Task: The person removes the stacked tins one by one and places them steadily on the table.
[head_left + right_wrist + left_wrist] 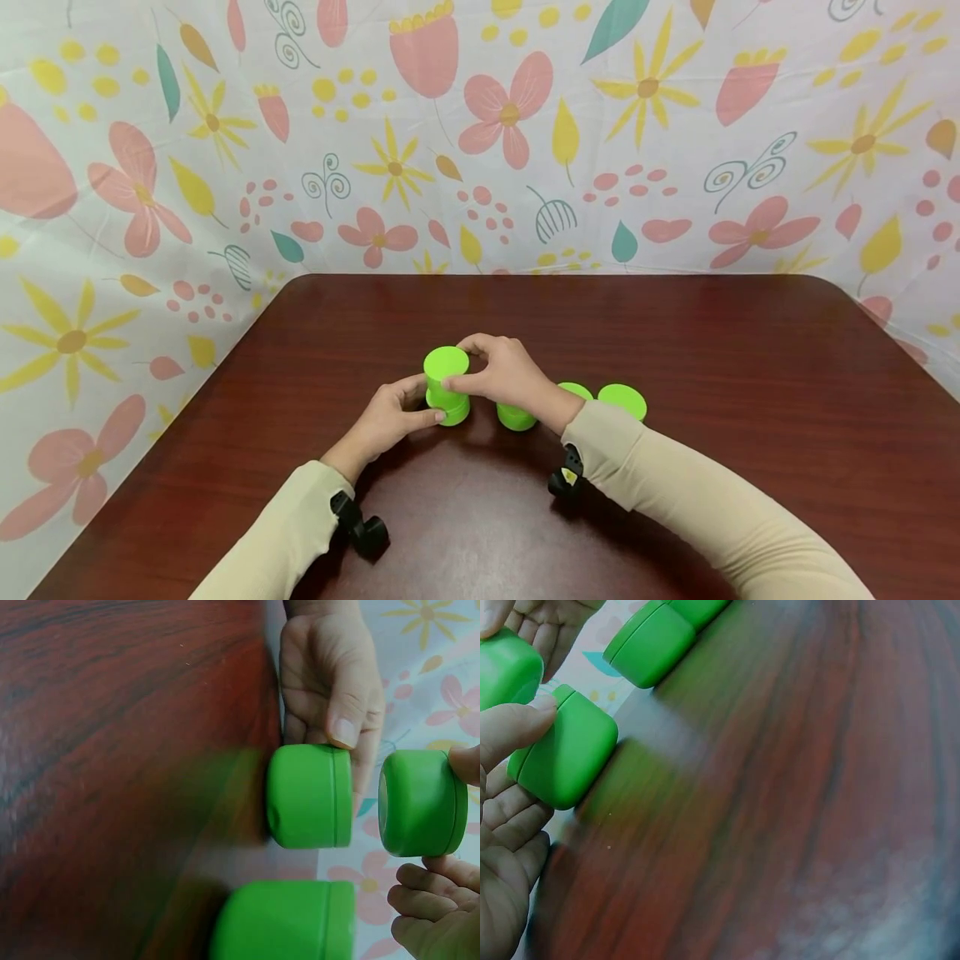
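My right hand (513,379) pinches a small, round, lidded green jar (446,364) between thumb and fingers. Below it a matching green jar (453,412) stands upright on the table, with my left hand (386,417) around it: thumb at the front, fingers behind. In the right wrist view a gap shows between the raised jar (420,802) and the lid of the lower jar (306,796). The left wrist view has the left thumb (521,727) resting near the lower jar's lid seam.
Three more green jars stand to the right on the dark wooden table (480,517): one near jar (516,417), a second jar (576,390) partly behind the right wrist, and a third jar (622,402) beyond the sleeve. A flowered cloth (480,192) hangs behind the table.
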